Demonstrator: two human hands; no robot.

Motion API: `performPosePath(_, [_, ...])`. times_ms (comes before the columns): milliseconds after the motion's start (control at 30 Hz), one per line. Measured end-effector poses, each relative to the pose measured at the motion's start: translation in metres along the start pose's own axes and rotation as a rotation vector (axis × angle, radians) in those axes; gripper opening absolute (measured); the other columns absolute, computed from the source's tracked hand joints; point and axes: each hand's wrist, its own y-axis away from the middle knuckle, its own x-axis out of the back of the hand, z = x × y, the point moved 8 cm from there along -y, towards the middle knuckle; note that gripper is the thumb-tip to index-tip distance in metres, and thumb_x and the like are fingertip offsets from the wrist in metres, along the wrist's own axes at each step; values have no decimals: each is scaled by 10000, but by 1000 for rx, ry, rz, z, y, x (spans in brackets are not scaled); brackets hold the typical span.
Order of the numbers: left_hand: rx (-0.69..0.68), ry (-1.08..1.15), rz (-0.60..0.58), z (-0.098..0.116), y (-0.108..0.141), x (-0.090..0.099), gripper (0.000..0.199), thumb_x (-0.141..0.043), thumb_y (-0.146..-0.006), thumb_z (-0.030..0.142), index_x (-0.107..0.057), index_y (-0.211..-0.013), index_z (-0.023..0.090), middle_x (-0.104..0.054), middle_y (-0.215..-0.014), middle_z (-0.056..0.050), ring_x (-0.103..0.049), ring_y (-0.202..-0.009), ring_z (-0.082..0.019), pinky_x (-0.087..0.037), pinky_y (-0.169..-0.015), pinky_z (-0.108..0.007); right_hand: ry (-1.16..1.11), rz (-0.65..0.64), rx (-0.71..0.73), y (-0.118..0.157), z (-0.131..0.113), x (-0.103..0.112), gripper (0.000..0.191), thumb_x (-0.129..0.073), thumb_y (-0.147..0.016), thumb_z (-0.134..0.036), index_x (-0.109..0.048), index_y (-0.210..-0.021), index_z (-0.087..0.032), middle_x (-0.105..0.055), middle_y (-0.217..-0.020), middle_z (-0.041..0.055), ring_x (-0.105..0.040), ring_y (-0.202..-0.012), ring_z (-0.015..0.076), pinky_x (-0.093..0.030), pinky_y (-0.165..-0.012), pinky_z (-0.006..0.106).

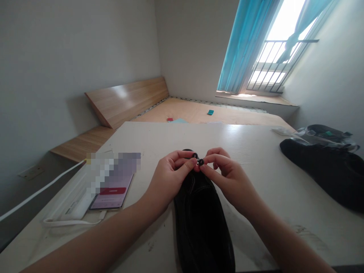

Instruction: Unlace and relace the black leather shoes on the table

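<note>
A black shoe [199,212] lies on the white table in front of me, its toe pointing away and its opening towards me. Over its front part, my left hand [176,168] pinches a small black loop [195,155] that looks like shoelace, between thumb and index finger. Close beside it, my right hand [222,165] has its thumb and fingertips closed on a second black lace loop [201,162]. Something small and pale shows between the two loops, too small to make out. The fingers hide much of the shoe's toe.
A second black shoe [321,170] lies at the right, with clear plastic and a dark item [327,132] behind it. On the left are a phone [113,189], a white power strip [75,206] and a white cable [68,223]. Beyond the table [159,136] stands a bed [182,106].
</note>
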Motion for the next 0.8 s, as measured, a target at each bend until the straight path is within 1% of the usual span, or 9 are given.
performPosePath(100, [1,-21,-7,0,-2,1,247,-756,-731,351,-654,-808,140,-711,-698,-4,-621,-643,-92,-455,-615,-181,142,21,137,2,-15,2,64,-607,-838,-259,-655,-819,-222,-501,-948,27,-481,-933,176,-375,-850,346])
performPosePath(167, [-38,-97,-31,4,-2,-1,218,-730,-756,342,-666,-788,135,-707,-713,-7,-618,-667,-94,-448,-623,-181,219,13,165,2,-20,2,68,-604,-839,-253,-653,-803,-222,-505,-942,30,-478,-964,186,-366,-886,362])
performPosePath(300, [-101,-249,-86,14,1,-5,180,-638,-818,308,-677,-826,132,-693,-736,-16,-611,-705,-117,-445,-657,-212,211,-18,60,-3,-13,2,110,-609,-822,-283,-638,-735,-222,-511,-897,23,-495,-914,190,-377,-837,368])
performPosePath(400, [-125,-361,-102,17,4,-7,152,-618,-802,257,-682,-885,146,-694,-797,-18,-595,-745,-134,-439,-691,-238,177,-31,-13,-6,-6,2,136,-614,-800,-296,-622,-691,-215,-506,-875,17,-504,-867,188,-383,-784,364])
performPosePath(467, [-153,-415,-84,19,5,-5,162,-661,-767,265,-684,-884,156,-692,-831,-17,-572,-751,-135,-427,-692,-242,195,-23,-5,-7,-6,2,127,-620,-790,-271,-606,-678,-212,-512,-867,14,-504,-860,186,-381,-769,359])
performPosePath(533, [-150,-392,-82,19,4,-5,174,-690,-757,309,-675,-830,152,-678,-797,-11,-549,-714,-124,-412,-660,-234,236,2,29,-6,-9,4,105,-631,-786,-245,-590,-696,-212,-527,-856,12,-499,-858,187,-385,-741,345])
performPosePath(600, [-106,-309,-114,15,3,-6,199,-677,-781,342,-655,-778,145,-655,-729,-2,-541,-677,-111,-406,-635,-223,281,37,82,-4,-14,4,62,-647,-790,-227,-595,-757,-218,-549,-871,16,-495,-874,192,-394,-718,333])
performPosePath(667, [-69,-231,-147,14,3,-8,205,-668,-797,341,-641,-756,141,-639,-688,8,-547,-671,-101,-411,-643,-212,328,82,173,0,-22,5,51,-659,-802,-206,-610,-810,-218,-562,-895,24,-490,-900,193,-409,-736,332])
performPosePath(800, [-39,-132,-156,15,4,-10,195,-674,-801,320,-632,-746,138,-645,-674,16,-570,-682,-91,-429,-684,-199,487,171,466,12,-46,5,59,-621,-845,-131,-627,-805,-175,-559,-894,56,-478,-909,190,-419,-802,348])
